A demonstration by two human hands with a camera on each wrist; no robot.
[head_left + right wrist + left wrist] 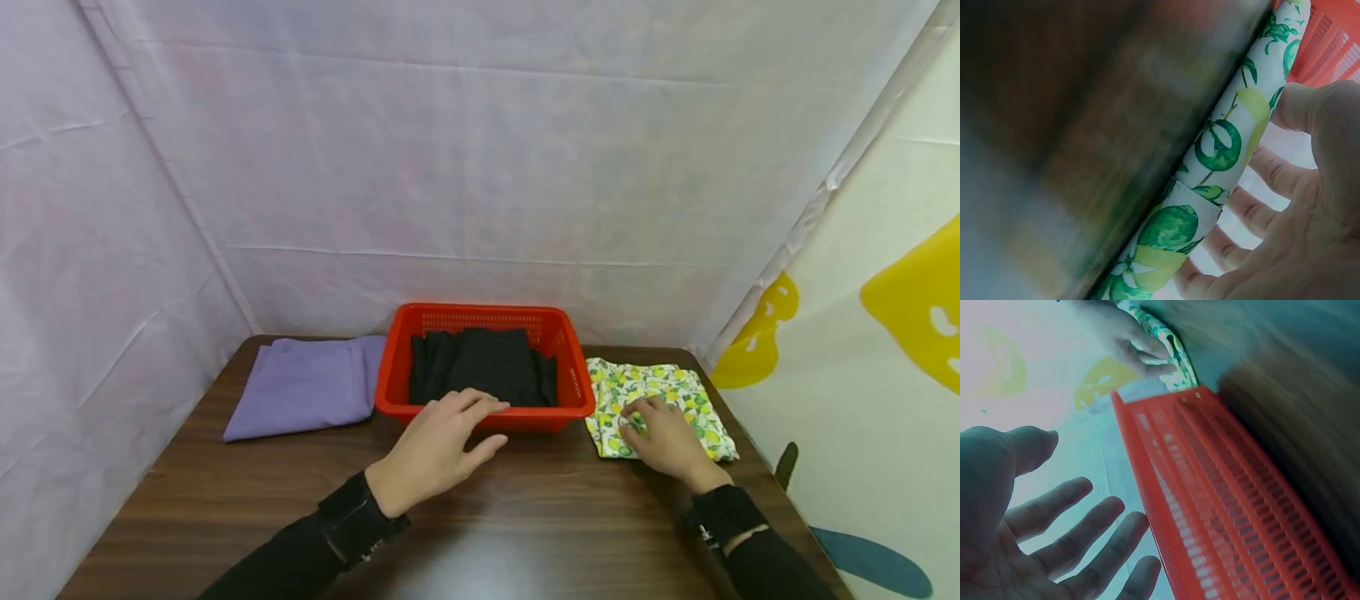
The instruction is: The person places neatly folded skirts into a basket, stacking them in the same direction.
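A red plastic basket (480, 421) stands at the back middle of the table, with folded black cloth (495, 362) inside. My left hand (450, 446) hovers at its front rim, fingers spread and holding nothing; the left wrist view shows the fingers (1110, 550) beside the basket wall. To the right of the basket lies a folded white cloth with a lemon print (682, 392). On top of it is my right hand (667, 437), its fingers loosely bent, fingertips right at the fabric. From the right wrist, the cloth's folded edge shows beside the fingers (1254, 212).
A folded purple cloth (307, 387) lies left of the basket. Everything rests on a dark brown wooden table (495, 533). White fabric walls (480, 167) rise behind and at both sides, the right one printed with yellow shapes (922, 300).
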